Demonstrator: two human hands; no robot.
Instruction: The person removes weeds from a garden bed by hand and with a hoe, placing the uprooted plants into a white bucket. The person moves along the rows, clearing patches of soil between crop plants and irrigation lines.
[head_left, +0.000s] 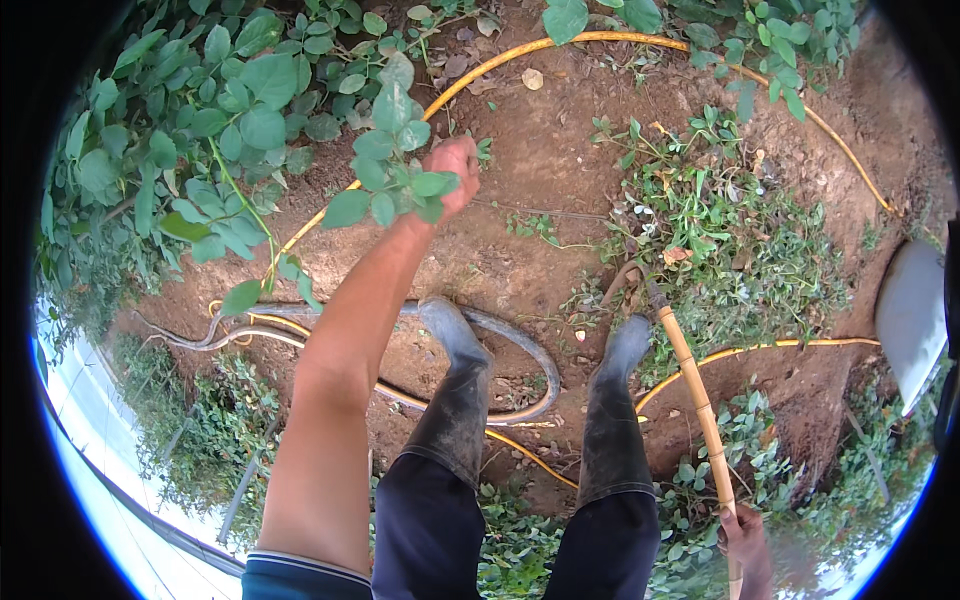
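Observation:
My left hand (456, 174) reaches down over bare soil, its fingers curled; whether it holds anything cannot be told. Leaves of a shrub (394, 112) hang partly over its wrist, and a yellow hose (480, 69) runs just beside it. At the lower right, my right hand (744, 534) grips a bamboo handle (699, 401). The handle slants up to a metal tool head (628, 281), which rests on the ground by a pile of cut weeds (720, 217). The head's exact shape is partly hidden among soil and stems.
Rubber boots (454, 412) stand on the soil, one over a looped grey hose (536, 356). Yellow hose also curves behind them. Leafy shrubs (262, 82) border the top left, with more plants (517, 532) below. A pale curved object (911, 315) is at the right edge.

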